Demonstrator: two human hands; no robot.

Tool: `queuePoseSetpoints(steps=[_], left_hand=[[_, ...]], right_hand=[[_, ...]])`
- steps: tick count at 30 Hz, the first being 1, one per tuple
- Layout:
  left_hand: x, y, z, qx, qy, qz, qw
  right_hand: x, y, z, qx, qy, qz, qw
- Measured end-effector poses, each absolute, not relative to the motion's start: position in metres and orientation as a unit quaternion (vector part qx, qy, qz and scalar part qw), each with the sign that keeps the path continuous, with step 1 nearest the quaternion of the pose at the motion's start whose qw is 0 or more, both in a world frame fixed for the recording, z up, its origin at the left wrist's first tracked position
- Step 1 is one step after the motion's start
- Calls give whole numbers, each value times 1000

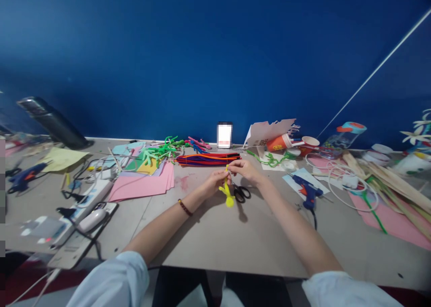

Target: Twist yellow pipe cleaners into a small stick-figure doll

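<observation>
My left hand (pixel 215 183) and my right hand (pixel 243 170) meet above the middle of the grey table (pixel 235 239). Both pinch a yellow pipe cleaner (pixel 226 191), which hangs down between them with a looped end near the tabletop. My fingers are closed round its upper part. Black-handled scissors (pixel 241 193) lie on the table just below my right hand. A bundle of dark red, orange and blue pipe cleaners (pixel 208 158) lies just beyond my hands.
Pink paper sheets (pixel 143 185), green pipe-cleaner shapes (pixel 161 151) and a power strip (pixel 88 198) lie left. A blue glue gun (pixel 308 191), paper cups (pixel 281 142), white cable (pixel 340 181) and bamboo strips (pixel 393 181) lie right. A phone (pixel 224 135) stands at the blue wall.
</observation>
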State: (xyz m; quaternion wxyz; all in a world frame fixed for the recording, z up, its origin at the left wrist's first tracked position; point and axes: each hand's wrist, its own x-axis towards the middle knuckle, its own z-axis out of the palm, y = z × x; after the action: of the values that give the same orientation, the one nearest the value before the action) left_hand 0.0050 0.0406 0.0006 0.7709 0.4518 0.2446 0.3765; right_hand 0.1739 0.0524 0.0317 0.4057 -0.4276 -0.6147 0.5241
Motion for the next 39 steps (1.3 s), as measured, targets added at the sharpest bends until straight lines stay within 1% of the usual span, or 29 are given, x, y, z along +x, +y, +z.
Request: queuePoseSetpoints(steps=[3,7,10,12,16,18,23,29,32,36,39], left_hand=[[8,40,1,496,324,416,690],[11,41,-2,490,385,492,608],[9,42,-1,482,408,518,576],[7,43,2,482,384,504,605],[3,43,6,447,301,449,713],[3,43,5,431,263,432,747],[3,41,1,453,194,400,772],[2,41,-7,472,141,342,800],[3,41,-8,453,150,342,809],[1,44,-4,382,213,353,827],[-1,47,-1,329,273,408,807]], right_hand=[[170,51,33,-472,-610,487,410],[163,48,32,-519,-600,431,430],[161,46,34,-527,-594,420,440],[162,46,37,-505,-594,446,439],[169,47,41,-439,-605,505,432],[171,46,41,-414,-613,524,423],[172,43,42,-361,-631,574,376],[172,40,46,-349,-623,605,351],[172,41,47,-351,-623,601,357],[172,43,45,-390,-617,570,377],[171,45,45,-449,-600,530,397]])
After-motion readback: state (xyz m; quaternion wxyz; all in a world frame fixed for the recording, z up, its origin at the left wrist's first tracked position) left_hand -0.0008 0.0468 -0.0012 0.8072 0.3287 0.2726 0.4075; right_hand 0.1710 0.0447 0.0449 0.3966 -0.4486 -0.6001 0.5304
